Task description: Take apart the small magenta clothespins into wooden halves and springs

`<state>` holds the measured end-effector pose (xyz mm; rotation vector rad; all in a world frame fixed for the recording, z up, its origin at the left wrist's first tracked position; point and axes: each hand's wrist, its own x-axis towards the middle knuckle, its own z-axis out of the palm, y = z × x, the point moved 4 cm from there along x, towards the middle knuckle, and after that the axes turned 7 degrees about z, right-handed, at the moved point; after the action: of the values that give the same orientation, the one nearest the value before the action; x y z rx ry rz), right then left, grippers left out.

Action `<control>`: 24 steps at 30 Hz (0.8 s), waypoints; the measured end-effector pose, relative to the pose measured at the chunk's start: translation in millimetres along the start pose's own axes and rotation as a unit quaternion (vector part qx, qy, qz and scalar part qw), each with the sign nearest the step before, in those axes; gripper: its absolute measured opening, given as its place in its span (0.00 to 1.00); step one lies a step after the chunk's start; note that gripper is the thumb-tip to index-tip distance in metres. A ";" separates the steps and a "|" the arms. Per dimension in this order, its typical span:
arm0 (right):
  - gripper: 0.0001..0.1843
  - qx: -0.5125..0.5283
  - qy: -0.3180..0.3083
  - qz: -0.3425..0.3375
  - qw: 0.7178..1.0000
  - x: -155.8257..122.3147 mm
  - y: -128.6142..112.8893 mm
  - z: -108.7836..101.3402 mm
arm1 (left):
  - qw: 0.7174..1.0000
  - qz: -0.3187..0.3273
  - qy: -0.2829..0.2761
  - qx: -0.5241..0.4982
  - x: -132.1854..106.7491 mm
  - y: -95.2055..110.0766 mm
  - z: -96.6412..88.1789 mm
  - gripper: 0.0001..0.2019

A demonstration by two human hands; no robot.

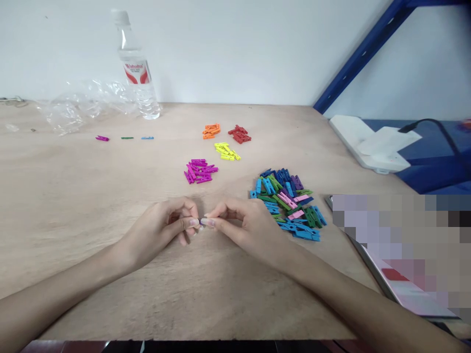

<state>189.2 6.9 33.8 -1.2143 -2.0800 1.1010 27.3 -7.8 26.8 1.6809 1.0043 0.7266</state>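
Note:
Over the middle of the table, my left hand [165,223] and my right hand [243,220] meet fingertip to fingertip. Both pinch a small purple clothespin [201,223], mostly hidden by the thumbs and fingers. Just beyond my right hand lies a mixed pile of clothespins [290,201] in blue, green, pink and purple. Farther off are single-colour groups: magenta clothespins [200,171], yellow clothespins [227,152], orange clothespins [211,131] and red clothespins [240,134].
A magenta clothespin [102,138], a green piece [127,138] and a blue piece [147,138] lie in a row at the left. Behind them stand a water bottle [138,73] and crumpled clear plastic [81,105]. A pixelated flat device [401,255] and a white object [371,144] are at the right.

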 end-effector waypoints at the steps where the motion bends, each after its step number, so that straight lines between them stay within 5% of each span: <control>1: 0.05 -0.007 0.008 -0.002 1.000 -0.3 0.1 0.2 | 1.000 0.002 0.002 0.005 -0.1 0.2 0.2 0.06; 10: 0.06 0.049 0.015 0.022 0.998 3.2 0.3 0.3 | 0.996 0.033 0.039 0.078 -2.8 2.3 -1.1 0.06; 15: 0.05 -0.023 0.040 -0.015 0.999 1.2 0.5 0.7 | 0.998 0.009 0.039 0.054 -2.7 -1.4 -1.1 0.07; 24: 0.04 0.039 0.031 -0.001 0.999 4.4 2.3 2.0 | 0.997 -0.001 0.045 0.058 -4.3 -1.0 4.6 0.04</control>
<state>186.8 10.6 30.8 -1.1926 -1.9734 1.1198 28.9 -13.5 24.4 1.7590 1.1303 0.7605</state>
